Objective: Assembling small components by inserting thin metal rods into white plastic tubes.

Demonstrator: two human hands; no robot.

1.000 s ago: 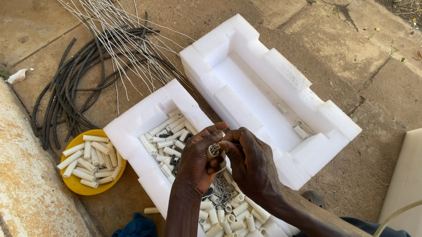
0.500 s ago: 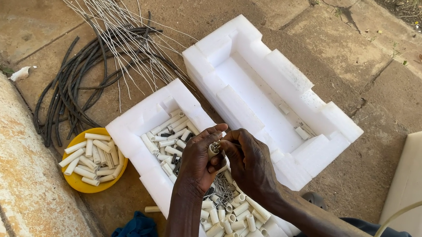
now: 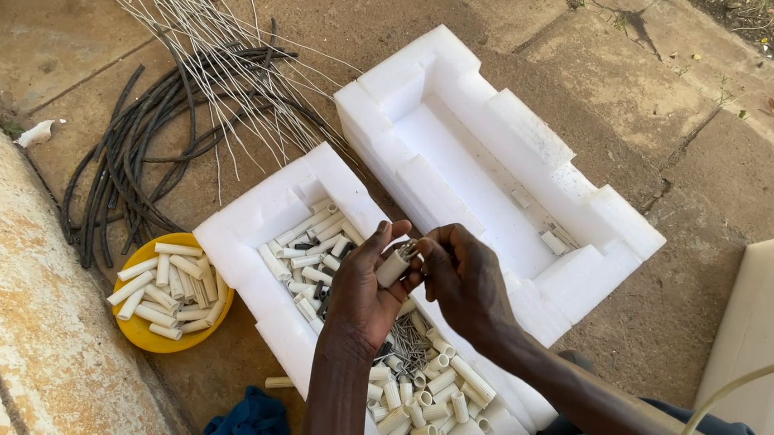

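Empty white foam tray (image 3: 464, 150) lies on the paved floor, beside a nearer foam tray (image 3: 259, 227) sorting cut white tubes and small nails within reach. Yellow bowl (image 3: 138, 336) holds more tubes. Left hand (image 3: 366, 289) clamped on 1 short tube (image 3: 393, 266), held upright; right hand (image 3: 464, 282) fingertips pinched at its top end.

Two white moulded foam packing trays (image 3: 277, 228) at centre frame: nearer one filled with short cream tube pieces, farther one (image 3: 464, 150) nearly bare. No labels, signs, screens.
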